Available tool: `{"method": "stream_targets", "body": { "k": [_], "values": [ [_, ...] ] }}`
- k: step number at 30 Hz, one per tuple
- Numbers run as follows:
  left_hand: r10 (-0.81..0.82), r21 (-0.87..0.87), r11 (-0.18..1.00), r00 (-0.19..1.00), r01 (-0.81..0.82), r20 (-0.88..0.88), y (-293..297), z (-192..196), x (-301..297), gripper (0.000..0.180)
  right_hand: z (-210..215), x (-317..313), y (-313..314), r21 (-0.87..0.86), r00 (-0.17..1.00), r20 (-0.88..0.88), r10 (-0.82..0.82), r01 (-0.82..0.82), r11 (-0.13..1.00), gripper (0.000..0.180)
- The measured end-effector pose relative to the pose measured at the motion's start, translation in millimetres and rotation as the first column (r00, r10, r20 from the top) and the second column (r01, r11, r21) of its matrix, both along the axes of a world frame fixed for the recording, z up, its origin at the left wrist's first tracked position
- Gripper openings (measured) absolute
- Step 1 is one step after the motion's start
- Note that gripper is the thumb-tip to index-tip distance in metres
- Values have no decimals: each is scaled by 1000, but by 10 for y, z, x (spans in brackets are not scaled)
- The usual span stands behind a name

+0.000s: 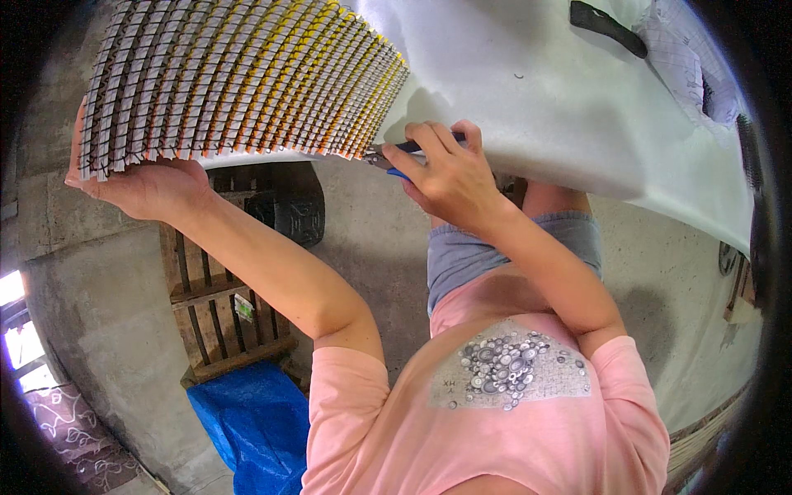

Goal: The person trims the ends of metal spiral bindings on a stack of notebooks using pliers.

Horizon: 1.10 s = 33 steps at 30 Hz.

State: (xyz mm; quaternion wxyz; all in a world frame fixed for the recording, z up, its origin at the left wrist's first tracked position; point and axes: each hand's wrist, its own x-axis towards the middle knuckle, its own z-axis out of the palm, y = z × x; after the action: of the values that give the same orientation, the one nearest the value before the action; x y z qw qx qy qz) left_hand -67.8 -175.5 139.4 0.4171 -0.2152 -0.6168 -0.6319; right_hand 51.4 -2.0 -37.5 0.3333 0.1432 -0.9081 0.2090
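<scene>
In the head view, I worked at the edge of a pale table point(503, 78), with a gridded panel point(247, 82) of pale and yellow strips and dark strands at its left, its top cut off by the frame; my left hand point(148, 188) lay under the panel's near left corner, fingers mostly hidden, so whether they clamped it I could not tell; my right hand point(454, 169), well apart, was closed around pliers point(381, 157), their tips at the near right corner, hard to make out; a black strip point(609, 29) lay farther right.
</scene>
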Motion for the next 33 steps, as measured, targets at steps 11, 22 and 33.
{"method": "stream_targets", "body": {
  "k": [11, 22, 33],
  "values": [
    [76, -124, 989, 997, -78, -22, -133, -44, 4, 72, -90, 19, 11, 17, 1000, 14, 7, -8, 1000, 21],
    [65, -80, 994, 996, -70, -55, -110, -19, -71, 67, -132, -79, 38, 13, 999, -38, 20, -20, 1000, 21],
    [53, -70, 996, 997, -57, -53, -125, -9, -55, 63, 91, -31, 50, 67, 997, 54, 48, -52, 996, 16]
  ]
}}
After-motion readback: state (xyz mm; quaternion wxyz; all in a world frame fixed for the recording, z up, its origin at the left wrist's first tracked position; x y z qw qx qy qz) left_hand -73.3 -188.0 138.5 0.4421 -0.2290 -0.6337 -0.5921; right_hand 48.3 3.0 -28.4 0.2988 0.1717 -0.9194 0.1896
